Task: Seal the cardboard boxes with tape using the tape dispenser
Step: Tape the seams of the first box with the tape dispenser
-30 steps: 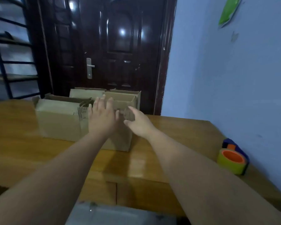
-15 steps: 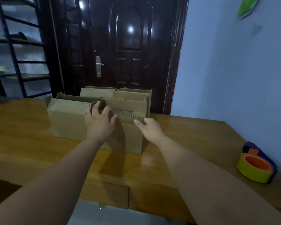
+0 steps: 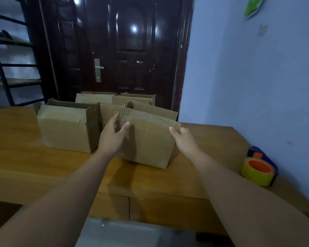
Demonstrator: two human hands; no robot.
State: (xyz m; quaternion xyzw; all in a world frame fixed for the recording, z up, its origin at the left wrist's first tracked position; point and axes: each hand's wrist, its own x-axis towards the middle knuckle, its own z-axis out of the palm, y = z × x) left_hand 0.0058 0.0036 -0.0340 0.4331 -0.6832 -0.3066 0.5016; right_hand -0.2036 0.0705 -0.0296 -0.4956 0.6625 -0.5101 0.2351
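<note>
Pulled away from the other boxes [image 3: 66,129] since half a second ago, the front cardboard box [image 3: 148,139] now tilts at the middle of the table [image 3: 25,157]; my left hand [image 3: 111,139] clasps its left edge; my right hand [image 3: 185,139] pinches its top right corner; the tape dispenser [image 3: 259,166] sits untouched at far right.

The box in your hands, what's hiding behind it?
More open cardboard boxes stand behind the held box, then a dark door. Their lower parts are covered, and so is whatever they hold.
</note>
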